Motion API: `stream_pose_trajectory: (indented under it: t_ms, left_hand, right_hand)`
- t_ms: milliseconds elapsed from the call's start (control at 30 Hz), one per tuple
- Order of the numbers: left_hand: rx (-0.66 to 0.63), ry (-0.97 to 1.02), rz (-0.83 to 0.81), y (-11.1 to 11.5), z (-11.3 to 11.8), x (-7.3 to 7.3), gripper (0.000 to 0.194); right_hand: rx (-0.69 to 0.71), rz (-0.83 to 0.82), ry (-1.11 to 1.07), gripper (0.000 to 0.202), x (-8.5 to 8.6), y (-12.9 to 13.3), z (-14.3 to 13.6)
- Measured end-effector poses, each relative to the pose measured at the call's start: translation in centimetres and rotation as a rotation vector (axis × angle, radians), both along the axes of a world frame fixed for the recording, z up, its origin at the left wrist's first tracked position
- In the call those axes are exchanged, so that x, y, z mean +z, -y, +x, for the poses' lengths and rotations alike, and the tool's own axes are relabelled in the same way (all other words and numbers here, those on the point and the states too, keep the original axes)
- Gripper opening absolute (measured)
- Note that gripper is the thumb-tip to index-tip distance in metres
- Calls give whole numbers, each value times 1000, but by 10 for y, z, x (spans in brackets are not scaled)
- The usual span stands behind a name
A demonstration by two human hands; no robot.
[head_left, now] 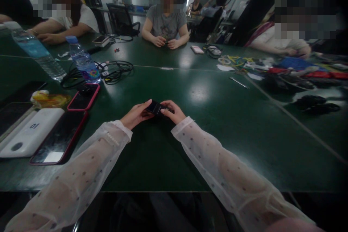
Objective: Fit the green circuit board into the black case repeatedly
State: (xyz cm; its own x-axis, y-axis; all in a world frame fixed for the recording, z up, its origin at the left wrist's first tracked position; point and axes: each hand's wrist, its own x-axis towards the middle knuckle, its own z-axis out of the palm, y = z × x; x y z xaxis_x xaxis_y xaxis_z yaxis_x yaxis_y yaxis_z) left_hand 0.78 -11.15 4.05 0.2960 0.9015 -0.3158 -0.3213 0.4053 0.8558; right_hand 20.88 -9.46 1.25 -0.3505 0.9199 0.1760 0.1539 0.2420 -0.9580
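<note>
A small black device with a dark screen and tiny pale marks on its front is held between my two hands, just above the green table. My left hand grips its left end, thumb along the upper edge and fingers underneath. On the other side, my right hand closes round the right end, its thumb pressed near the front marks. What exactly the device is, I cannot make out. Sheer white dotted sleeves cover both my forearms.
To the left lie a red-edged phone, a white power bank and a pink-cased phone. Behind them stand two water bottles beside coiled black cables. A metal tool and heaped cables lie right. People sit opposite.
</note>
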Motion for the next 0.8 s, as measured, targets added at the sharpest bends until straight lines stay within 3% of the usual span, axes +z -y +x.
stream_pose_trajectory:
  t_ms: [233,433,600,800]
  left_hand:
    - [19,51,-42,0,-1,-1,38]
    - [43,122,-63,-3,-2,-2,36]
    - [43,186,-186,-6,-5,0,37]
    - [-6,197,-180,-9,-7,-2,28]
  right_hand:
    - [-131,301,167,32,2,4,3]
    - [-63,465,311,57,8,9,0]
    - [-51,433,291,52,6,7,1]
    - [2,288,159,52,4,2,4]
